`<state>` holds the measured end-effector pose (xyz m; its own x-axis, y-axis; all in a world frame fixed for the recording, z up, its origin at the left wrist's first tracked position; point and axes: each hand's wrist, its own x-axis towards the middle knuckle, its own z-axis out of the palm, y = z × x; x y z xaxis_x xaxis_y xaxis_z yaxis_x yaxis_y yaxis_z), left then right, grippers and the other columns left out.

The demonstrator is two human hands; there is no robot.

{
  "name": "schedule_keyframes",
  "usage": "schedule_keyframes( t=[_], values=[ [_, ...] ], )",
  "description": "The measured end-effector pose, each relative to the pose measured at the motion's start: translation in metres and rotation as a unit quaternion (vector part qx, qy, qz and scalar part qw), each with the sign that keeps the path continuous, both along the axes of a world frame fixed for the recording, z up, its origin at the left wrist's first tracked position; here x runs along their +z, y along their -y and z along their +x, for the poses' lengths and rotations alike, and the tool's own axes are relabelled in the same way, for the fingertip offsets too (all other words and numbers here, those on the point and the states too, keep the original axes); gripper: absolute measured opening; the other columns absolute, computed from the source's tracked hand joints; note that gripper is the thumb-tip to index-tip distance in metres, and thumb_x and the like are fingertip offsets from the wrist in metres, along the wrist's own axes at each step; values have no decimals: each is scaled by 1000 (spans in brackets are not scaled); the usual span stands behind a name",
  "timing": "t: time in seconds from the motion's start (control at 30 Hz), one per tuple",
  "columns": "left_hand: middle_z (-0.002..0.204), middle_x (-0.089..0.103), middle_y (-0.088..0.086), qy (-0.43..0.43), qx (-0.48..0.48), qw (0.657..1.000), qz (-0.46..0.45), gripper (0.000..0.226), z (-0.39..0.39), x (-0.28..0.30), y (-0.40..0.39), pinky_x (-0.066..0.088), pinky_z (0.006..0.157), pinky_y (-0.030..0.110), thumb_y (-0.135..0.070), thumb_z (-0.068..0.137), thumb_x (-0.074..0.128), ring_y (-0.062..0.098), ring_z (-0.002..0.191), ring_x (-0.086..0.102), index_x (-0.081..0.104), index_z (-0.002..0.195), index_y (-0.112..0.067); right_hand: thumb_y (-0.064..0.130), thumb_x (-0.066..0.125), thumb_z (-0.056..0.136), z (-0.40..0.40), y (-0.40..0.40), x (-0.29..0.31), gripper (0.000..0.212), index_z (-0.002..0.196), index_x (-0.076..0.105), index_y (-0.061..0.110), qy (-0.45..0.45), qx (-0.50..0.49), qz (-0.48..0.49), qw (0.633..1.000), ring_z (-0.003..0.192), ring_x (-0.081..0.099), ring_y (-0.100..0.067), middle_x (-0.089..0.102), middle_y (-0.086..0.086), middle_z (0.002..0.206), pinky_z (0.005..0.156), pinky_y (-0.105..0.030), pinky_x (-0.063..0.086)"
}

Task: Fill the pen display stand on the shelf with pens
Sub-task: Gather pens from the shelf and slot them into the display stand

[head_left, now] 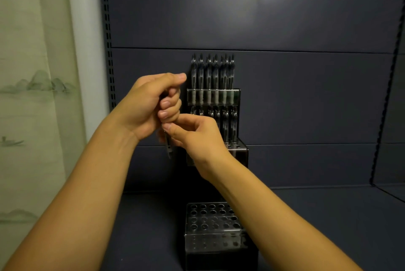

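A clear tiered pen display stand stands against the shelf's back wall, with several dark pens upright in its upper row and a few in the row below. My left hand is raised in front of the stand's left side, fingers curled round a bunch of pens whose tips poke out below the fist. My right hand is just beneath it, thumb and fingers pinching one pen of that bunch. A second clear stand, its holes bare, sits on the shelf near the front.
The dark shelf board spreads to the right of the near stand. A slotted upright marks the shelf's left side, and a pale curtain hangs beyond it.
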<state>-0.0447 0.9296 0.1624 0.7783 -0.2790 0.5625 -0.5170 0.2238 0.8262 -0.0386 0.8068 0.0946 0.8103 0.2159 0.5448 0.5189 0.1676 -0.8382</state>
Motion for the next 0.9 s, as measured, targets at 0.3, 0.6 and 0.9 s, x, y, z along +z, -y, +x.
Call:
schedule_keyframes(
  t=[0.3, 0.6, 0.9],
  values=[
    [45, 28, -2, -26, 35, 996, -80, 43, 20, 3, -12, 16, 43, 26, -19, 97, 59, 11, 35, 25, 40, 59, -18, -12, 61, 92, -12, 15, -11, 38, 127, 60, 3, -95, 39, -110, 989, 64, 66, -25, 67, -14, 76, 69, -42, 62],
    [43, 30, -1, -49, 180, 978, -96, 39, 46, -18, -32, 14, 46, 25, -15, 94, 61, 12, 34, 25, 42, 60, -17, 3, 68, 93, -4, 48, 26, 1, 93, 69, 3, -59, -10, -46, 997, 77, 72, -28, 72, -9, 73, 75, -38, 62],
    [48, 34, 1, -51, 275, 956, 84, 41, 72, -68, -34, 21, 46, 23, -18, 98, 62, 13, 41, 27, 47, 60, -14, 9, 81, 84, 30, 58, 54, 10, 87, 71, 10, -3, -258, -124, 958, 68, 70, -18, 72, -8, 91, 63, -31, 63]
  ],
)
